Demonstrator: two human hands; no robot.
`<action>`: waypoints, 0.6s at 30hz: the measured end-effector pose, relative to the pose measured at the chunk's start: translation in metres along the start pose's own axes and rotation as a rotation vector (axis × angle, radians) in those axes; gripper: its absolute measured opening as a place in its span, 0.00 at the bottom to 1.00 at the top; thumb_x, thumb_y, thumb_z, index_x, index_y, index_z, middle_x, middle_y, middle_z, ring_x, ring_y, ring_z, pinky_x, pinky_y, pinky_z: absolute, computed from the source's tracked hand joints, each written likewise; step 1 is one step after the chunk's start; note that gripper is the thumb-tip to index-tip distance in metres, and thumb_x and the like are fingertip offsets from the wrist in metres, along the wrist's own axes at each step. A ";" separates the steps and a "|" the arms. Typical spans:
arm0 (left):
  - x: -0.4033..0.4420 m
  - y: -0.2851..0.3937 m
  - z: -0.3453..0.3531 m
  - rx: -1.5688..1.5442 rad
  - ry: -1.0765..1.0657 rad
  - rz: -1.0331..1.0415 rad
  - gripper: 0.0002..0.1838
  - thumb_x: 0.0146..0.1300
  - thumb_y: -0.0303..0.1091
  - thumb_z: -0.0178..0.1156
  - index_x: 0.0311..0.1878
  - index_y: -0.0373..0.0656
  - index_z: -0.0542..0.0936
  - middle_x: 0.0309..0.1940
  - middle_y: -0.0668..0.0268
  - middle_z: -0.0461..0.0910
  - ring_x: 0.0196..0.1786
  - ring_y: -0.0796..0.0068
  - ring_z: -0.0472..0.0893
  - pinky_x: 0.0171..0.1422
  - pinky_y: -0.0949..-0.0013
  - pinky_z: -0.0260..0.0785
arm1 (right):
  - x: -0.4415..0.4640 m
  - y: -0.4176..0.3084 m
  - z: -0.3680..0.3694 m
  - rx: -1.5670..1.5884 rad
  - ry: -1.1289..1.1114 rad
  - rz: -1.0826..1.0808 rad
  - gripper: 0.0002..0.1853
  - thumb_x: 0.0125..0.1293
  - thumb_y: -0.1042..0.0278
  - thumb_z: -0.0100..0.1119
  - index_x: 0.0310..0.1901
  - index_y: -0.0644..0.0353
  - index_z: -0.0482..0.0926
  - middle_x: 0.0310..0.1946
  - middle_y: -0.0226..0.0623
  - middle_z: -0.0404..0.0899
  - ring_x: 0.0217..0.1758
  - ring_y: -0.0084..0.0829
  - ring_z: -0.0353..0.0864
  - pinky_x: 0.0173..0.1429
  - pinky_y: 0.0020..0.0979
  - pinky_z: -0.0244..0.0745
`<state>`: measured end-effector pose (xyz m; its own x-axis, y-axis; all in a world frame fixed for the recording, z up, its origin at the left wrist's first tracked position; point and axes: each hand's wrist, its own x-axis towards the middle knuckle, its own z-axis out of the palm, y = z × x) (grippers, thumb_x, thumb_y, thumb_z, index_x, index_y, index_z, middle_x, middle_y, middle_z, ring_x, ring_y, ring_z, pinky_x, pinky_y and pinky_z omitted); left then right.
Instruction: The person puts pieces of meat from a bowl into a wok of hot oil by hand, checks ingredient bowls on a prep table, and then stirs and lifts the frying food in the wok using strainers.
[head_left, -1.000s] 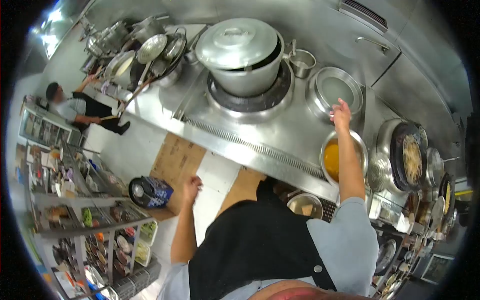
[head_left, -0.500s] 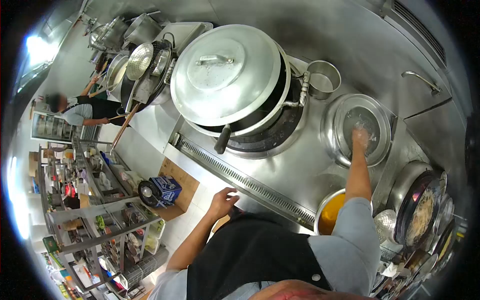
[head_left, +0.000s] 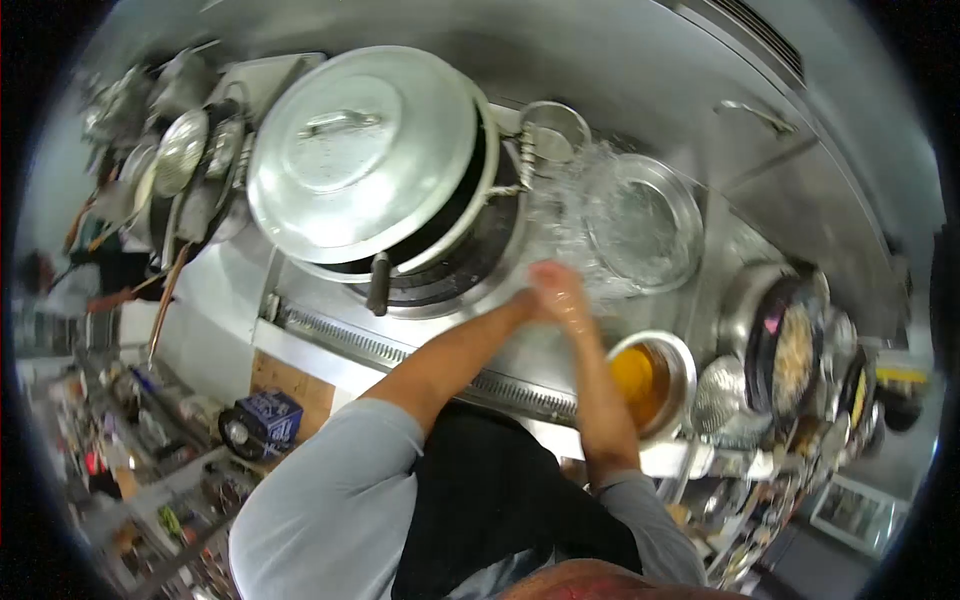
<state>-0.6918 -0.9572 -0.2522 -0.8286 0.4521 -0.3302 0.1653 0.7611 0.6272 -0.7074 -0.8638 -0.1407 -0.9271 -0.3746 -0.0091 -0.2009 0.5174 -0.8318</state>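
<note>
Roughly mid-frame, left hand (head_left: 537, 301) and right hand (head_left: 561, 291) touch, blurred; how open either grip is, I cannot tell.

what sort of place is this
Most likely a commercial kitchen, perhaps a restaurant's: a large lidded pot sits on a burner set in a long steel counter, with strainers and more cookware crowded at both ends.

Pale grey short sleeves (head_left: 325, 490) beside a plain black apron (head_left: 495, 490).
</note>
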 end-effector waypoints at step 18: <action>-0.275 0.182 -0.085 -1.639 0.101 -0.110 0.29 0.68 0.50 0.69 0.65 0.46 0.75 0.54 0.58 0.81 0.59 0.61 0.82 0.58 0.52 0.80 | -0.006 0.016 0.060 -0.272 0.011 0.437 0.15 0.66 0.59 0.61 0.46 0.57 0.91 0.46 0.48 0.89 0.52 0.51 0.88 0.59 0.49 0.81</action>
<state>-0.4795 -0.9827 0.0126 -0.8377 0.3523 -0.4173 -0.5459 -0.5176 0.6589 -0.6862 -0.8996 -0.1878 -0.9457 -0.0711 -0.3171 0.1330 0.8056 -0.5773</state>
